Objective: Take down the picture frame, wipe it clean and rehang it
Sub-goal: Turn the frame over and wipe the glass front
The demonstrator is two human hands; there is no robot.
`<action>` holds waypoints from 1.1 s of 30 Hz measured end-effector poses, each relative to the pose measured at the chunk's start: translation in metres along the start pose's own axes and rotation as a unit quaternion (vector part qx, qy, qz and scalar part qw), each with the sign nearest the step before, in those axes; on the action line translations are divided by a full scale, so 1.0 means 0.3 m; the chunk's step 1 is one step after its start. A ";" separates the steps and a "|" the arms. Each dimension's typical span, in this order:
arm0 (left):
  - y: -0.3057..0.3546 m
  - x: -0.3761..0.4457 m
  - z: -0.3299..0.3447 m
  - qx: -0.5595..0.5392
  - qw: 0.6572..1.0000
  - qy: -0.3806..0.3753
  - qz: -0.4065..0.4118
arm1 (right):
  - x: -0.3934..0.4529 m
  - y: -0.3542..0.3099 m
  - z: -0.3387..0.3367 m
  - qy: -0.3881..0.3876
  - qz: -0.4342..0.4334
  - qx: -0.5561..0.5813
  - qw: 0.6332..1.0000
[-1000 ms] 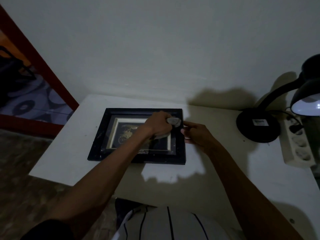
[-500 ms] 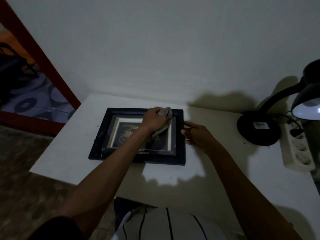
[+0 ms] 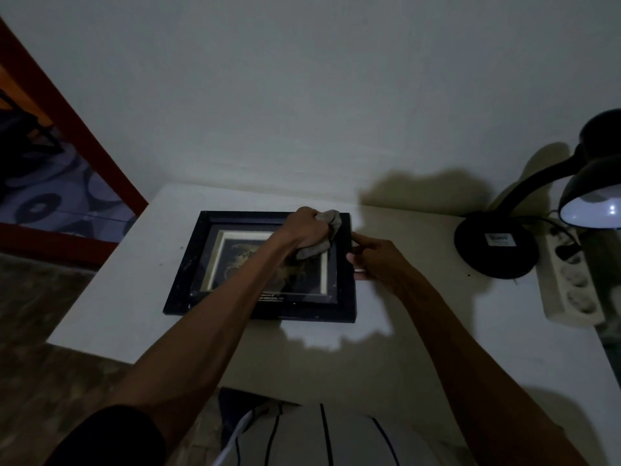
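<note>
A: Where does the picture frame (image 3: 235, 264) lie relative to the hands?

B: Flat on the white table (image 3: 111, 290), toward its far left part. The left hand (image 3: 302, 230), fingers curled, grips a grey cloth (image 3: 324, 233) and presses it on the frame's far right corner. The right hand (image 3: 376, 260) rests against the frame's right edge, thumb and fingers pinching the black moulding.

A: What surrounds it?

B: Nearest the viewer, a striped shirt (image 3: 319, 435) sits below the table's near edge. Both forearms cross the near half of the table; the left one covers part of the glass. To the right stand a black desk lamp (image 3: 497, 243), lit, and beyond it a white power strip (image 3: 571, 284) at the right edge.

A: And the margins?

B: Bare tabletop shows left of the frame and between frame and lamp base. The table's far edge meets a plain wall (image 3: 302, 95); at the far left a red door frame (image 3: 84, 139) opens onto patterned flooring.
</note>
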State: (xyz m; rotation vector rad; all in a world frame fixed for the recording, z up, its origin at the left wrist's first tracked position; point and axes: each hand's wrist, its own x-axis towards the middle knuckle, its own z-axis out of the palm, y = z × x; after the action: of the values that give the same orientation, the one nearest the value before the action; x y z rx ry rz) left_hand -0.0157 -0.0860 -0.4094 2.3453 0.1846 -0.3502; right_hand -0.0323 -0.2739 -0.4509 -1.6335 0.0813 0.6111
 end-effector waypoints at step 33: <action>-0.090 -0.303 0.041 0.014 0.990 -0.093 0.105 | 0.072 0.030 0.015 0.032 0.026 0.020 0.999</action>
State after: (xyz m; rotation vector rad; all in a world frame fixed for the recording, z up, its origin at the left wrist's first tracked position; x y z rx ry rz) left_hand -0.1111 -0.0781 -0.4080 2.3176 -0.1575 -0.4660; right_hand -0.0190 -0.2649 -0.4685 -1.6165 0.1831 0.5937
